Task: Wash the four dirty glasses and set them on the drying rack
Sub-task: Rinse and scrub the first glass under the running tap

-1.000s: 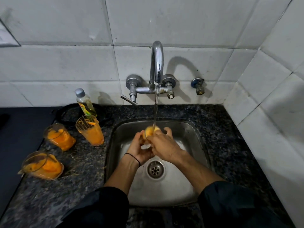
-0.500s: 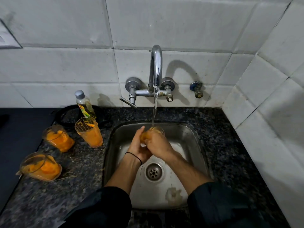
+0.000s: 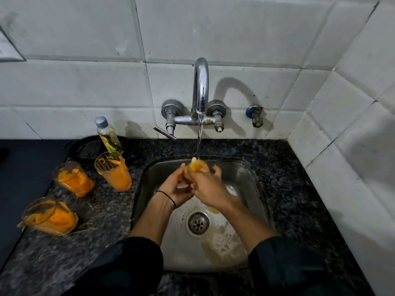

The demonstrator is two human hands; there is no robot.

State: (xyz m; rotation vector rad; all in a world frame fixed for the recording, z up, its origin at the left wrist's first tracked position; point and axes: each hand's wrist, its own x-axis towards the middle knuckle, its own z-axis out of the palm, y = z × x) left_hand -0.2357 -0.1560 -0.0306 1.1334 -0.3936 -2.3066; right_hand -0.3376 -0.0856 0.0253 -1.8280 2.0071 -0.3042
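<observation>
Fingers [image 3: 215, 170] of both hands wrap the first glass [image 3: 197, 166] under the tap [image 3: 200, 86] — rinsing step; next, scrub inside — three dirty glasses [image 3: 113, 170] wait left.

Four orange-smeared glasses — one [image 3: 197, 166] under water, three [image 3: 113, 170] [image 3: 73, 179] [image 3: 50, 215] aside

A domestic kitchen sink corner. A recessed stainless-steel sink basin [image 3: 245, 178] is set into a speckled dark granite countertop [image 3: 295, 189], under a wall-mounted chrome gooseneck tap [image 3: 201, 88] running water. White ceramic wall tiles [image 3: 235, 28] line both walls; a clear plastic bottle of yellow liquid [image 3: 108, 135] stands behind orange-smeared drinking glasses [image 3: 115, 171].
</observation>
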